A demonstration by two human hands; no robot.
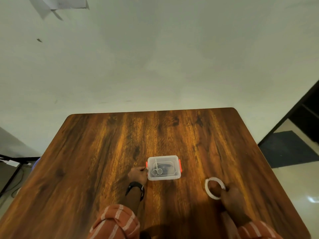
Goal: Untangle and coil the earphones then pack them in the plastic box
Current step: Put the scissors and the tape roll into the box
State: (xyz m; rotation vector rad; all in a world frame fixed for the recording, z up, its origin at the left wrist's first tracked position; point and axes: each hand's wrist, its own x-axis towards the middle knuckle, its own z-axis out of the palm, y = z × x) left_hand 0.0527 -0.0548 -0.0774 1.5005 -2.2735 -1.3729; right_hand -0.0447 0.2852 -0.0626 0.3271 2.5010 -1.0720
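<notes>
A small clear plastic box (164,176) with orange side clips and its lid on stands near the middle of the wooden table (103,144). Through the lid I see small scissors (157,169) and a dark bundle (164,165) that may be the earphones. My left hand (138,174) rests against the box's left side, fingertips at the left orange clip. My right hand (231,199) grips the near edge of a white tape roll (214,188) lying to the right of the box.
The table's far edge meets a pale wall. A dark mat (286,149) lies on the floor at right. Black cables and a stand (15,163) sit off the table's left side.
</notes>
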